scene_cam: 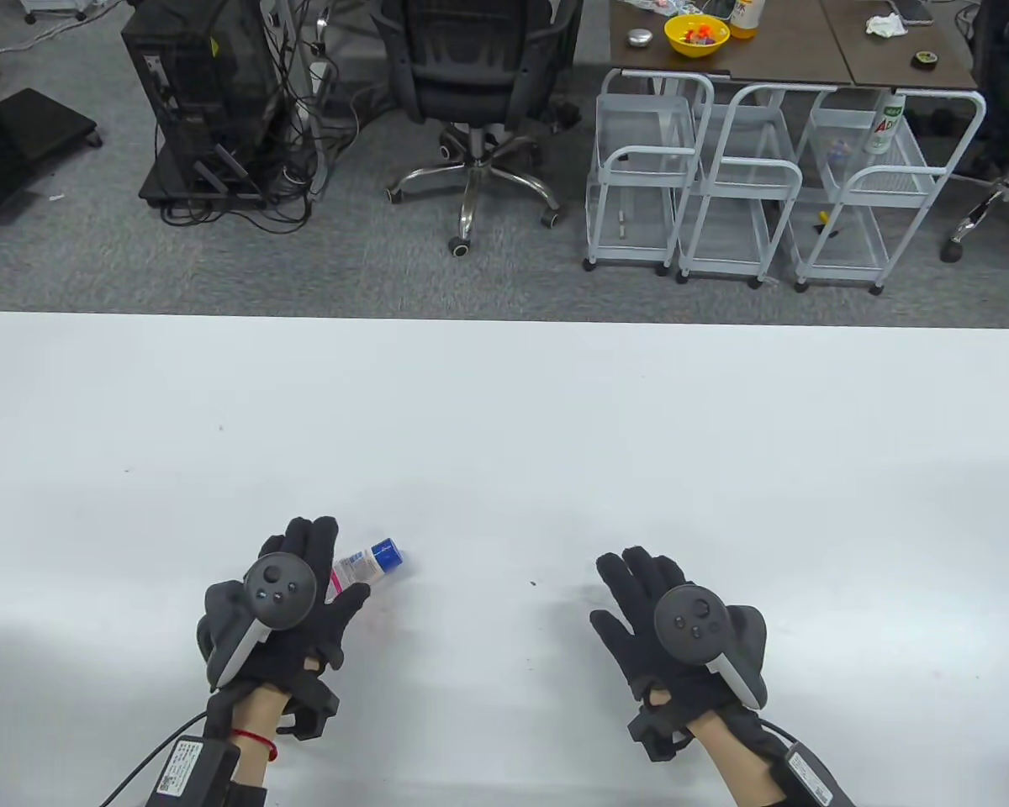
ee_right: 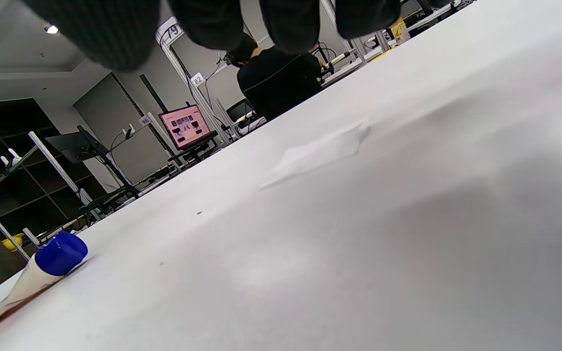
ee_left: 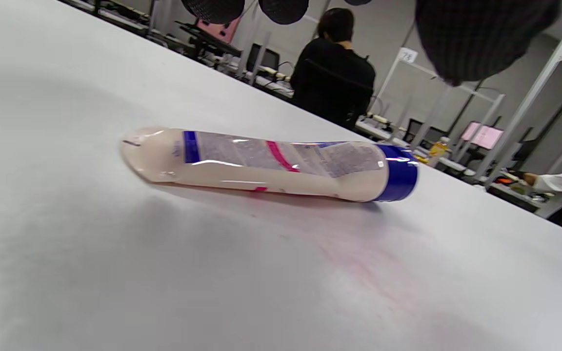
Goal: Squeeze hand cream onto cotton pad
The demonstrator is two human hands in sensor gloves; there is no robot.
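On the white worktop (scene_cam: 504, 420) nothing of the task looks done yet: the hand cream tube (ee_left: 271, 165) lies flat on its side, blue cap (ee_left: 398, 173) on, and no cream shows anywhere. The left hand (scene_cam: 290, 609) hovers over the tube's tail end, fingers spread, not touching it in the left wrist view. The right hand (scene_cam: 664, 622) hangs nearby, palm down, its grip loose and holding nothing. A pale flat sheet (ee_right: 317, 153), probably the cotton pad, lies ahead of the right hand; the table view barely shows it. Left to do: lift the tube, uncap it, squeeze over the pad. Nothing stands between tube and pad.
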